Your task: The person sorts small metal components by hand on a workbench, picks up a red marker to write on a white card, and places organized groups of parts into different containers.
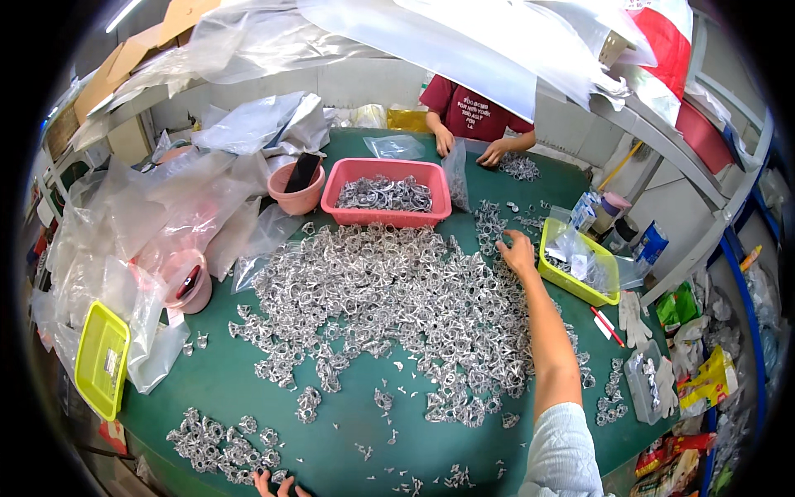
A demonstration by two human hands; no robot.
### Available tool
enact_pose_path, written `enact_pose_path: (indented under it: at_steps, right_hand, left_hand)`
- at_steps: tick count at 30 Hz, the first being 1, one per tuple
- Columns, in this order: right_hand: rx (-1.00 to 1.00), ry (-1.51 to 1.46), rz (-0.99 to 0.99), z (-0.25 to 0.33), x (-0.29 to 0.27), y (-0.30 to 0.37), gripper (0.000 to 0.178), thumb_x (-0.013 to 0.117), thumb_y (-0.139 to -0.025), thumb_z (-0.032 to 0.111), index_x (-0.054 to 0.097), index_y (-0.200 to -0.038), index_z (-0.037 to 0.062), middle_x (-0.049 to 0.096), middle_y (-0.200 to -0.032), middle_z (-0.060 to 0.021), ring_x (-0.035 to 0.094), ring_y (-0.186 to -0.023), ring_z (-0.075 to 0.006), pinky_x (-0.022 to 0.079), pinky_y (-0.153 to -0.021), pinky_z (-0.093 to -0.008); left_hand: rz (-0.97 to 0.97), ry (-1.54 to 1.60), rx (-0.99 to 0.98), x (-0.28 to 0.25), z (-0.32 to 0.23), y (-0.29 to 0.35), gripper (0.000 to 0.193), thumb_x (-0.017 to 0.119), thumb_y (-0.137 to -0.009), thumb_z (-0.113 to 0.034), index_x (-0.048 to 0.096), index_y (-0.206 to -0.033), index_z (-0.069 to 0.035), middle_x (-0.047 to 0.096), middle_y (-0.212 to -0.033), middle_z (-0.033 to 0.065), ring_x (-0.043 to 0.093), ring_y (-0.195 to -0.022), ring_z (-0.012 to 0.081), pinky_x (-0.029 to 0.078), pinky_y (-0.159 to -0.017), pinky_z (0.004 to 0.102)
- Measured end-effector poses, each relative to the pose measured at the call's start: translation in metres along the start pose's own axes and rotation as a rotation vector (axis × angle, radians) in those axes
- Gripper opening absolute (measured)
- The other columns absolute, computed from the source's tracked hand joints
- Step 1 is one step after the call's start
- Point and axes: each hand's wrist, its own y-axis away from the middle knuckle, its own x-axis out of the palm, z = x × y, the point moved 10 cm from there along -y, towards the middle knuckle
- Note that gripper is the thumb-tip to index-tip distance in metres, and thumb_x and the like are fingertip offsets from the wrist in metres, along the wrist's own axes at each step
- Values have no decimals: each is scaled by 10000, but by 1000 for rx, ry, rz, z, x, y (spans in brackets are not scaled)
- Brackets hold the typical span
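Observation:
A broad heap of small silver ring-shaped metal parts (389, 290) covers the middle of the green table (348, 443). My right hand (519, 253) reaches over the heap's far right edge, fingers curved and apart, beside a strip of loose parts; I see nothing held in it. At the lower edge, only the fingertips of my left hand (280, 486) show, spread and touching the near side of a smaller pile of the same parts (219, 447). The rest of that hand is cut off by the picture's edge.
Behind the heap stands a pink basin (331, 195) of parts, beside a pink bucket (296, 197) with a phone on it. A yellow-green basket (614, 277) sits right, another (87, 364) left near plastic bags (149, 207). Across the table, a co-worker's hands (490, 155) handle a clear bag (455, 178).

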Motion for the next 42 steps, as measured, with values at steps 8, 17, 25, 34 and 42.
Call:
enact_pose_path:
  at_steps: [8, 17, 25, 34, 42]
  right_hand:
    - [37, 213, 424, -9, 43, 9, 492, 567, -760, 558, 615, -1118, 225, 486, -1259, -86, 412, -1177, -343, 296, -962, -554]
    - [-43, 160, 343, 8, 42, 2, 475, 643, -747, 422, 597, -1138, 156, 463, -1303, -85, 383, -1219, -298, 191, -1025, -559]
    - [28, 8, 266, -20, 46, -35, 456, 590, -811, 382, 565, -1181, 117, 555, -1171, -83, 439, -1130, -295, 295, -937, -501]
    - [-93, 162, 469, 25, 53, 0, 486, 594, -772, 470, 566, -1177, 204, 656, -862, -8, 460, -1033, -263, 270, -902, -428]
    - [-167, 184, 493, 37, 55, 10, 510, 435, -844, 563, 492, -1262, 277, 482, -1279, -68, 425, -1173, -274, 228, -996, -487]
  left_hand:
    - [42, -10, -10, 10, 6, 5, 268, 558, -746, 64, 552, -997, -32, 393, -1232, 269, 432, -1108, 430, 363, -910, 509]
    - [119, -50, -5, 19, 7, 7, 290, 571, -727, 44, 556, -997, -61, 402, -1230, 254, 350, -1171, 461, 300, -955, 539]
    - [121, -51, -9, 21, 4, 4, 290, 573, -707, 48, 563, -977, -55, 426, -1204, 250, 354, -1165, 467, 287, -964, 555]
    - [116, -55, -20, 22, 8, 7, 293, 579, -681, 58, 569, -955, -46, 442, -1185, 244, 366, -1161, 444, 276, -978, 547]
    - [125, -27, -21, 21, 8, 5, 285, 591, -669, 51, 576, -939, -37, 433, -1195, 253, 377, -1146, 441, 283, -967, 533]
